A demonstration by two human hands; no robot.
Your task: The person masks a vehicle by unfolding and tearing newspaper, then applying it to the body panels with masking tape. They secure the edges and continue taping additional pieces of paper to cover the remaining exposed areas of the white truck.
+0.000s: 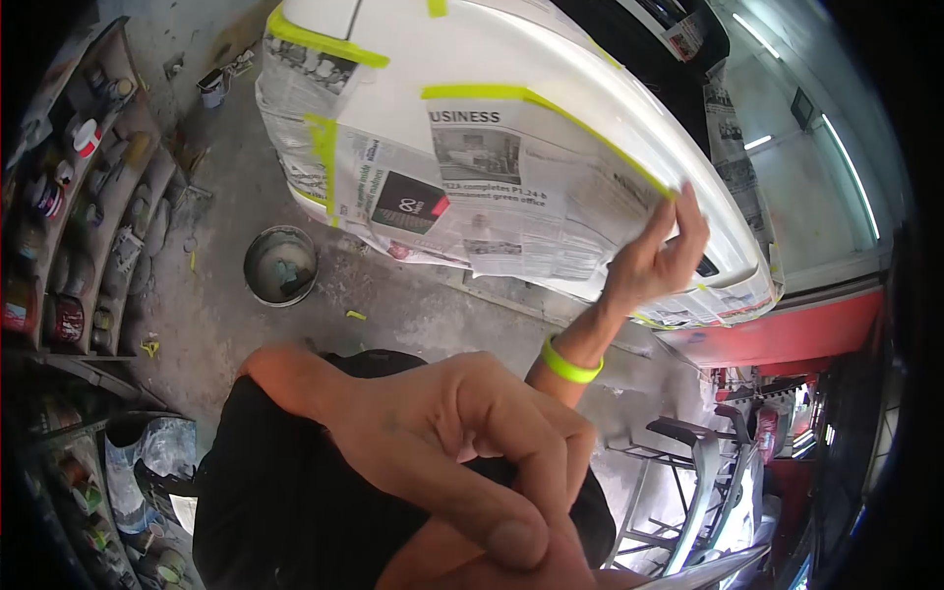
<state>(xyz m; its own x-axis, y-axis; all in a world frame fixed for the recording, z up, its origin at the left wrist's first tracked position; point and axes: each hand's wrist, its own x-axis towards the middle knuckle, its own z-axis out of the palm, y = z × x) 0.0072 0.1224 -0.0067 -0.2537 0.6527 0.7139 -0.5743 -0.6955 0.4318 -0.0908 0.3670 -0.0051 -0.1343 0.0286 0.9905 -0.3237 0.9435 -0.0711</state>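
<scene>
My right hand, with a yellow-green band at its wrist, is at the right end of newspaper covering a white car panel. Its fingers are partly bent and apart, and the fingertips meet the yellow-green tape along the paper's top edge. Close to the camera, my left hand is closed, thumb and curled fingers pressed together; what they hold, if anything, is hidden. A thin, shiny edge shows beside it at the bottom.
A bucket stands on the concrete floor below the panel. Shelves with cans and containers line the left side. Metal stands are at the lower right. Scraps of tape lie on the floor.
</scene>
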